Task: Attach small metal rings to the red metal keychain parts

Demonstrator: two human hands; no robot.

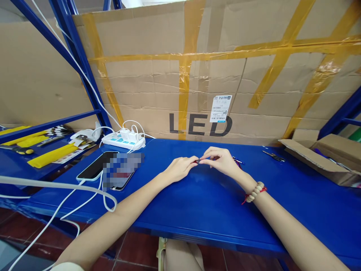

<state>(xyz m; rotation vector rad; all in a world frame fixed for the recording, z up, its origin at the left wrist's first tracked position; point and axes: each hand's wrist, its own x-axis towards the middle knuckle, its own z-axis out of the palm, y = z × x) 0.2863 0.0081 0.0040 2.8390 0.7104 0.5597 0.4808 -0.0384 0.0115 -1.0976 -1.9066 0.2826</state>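
Observation:
Over the middle of the blue tabletop (208, 214), both hands meet at a small red piece with a dark tip (196, 161). My left hand (182, 168) is closed round its red end, resting on or just above the surface. With thumb and forefinger, my right hand (220, 160) pinches at the dark end. Fingers cover most of the piece, so its kind does not show. Partly hidden behind my right hand lie some thin blue and red items (238, 161), which look like pens.
Phones (97, 165) with white cables and a white power strip (124, 140) lie at left. A dark pointed tool (274, 156) and an open cardboard box (324, 158) are at right. A large carton marked LED (141, 94) stands behind; blue posts frame the sides.

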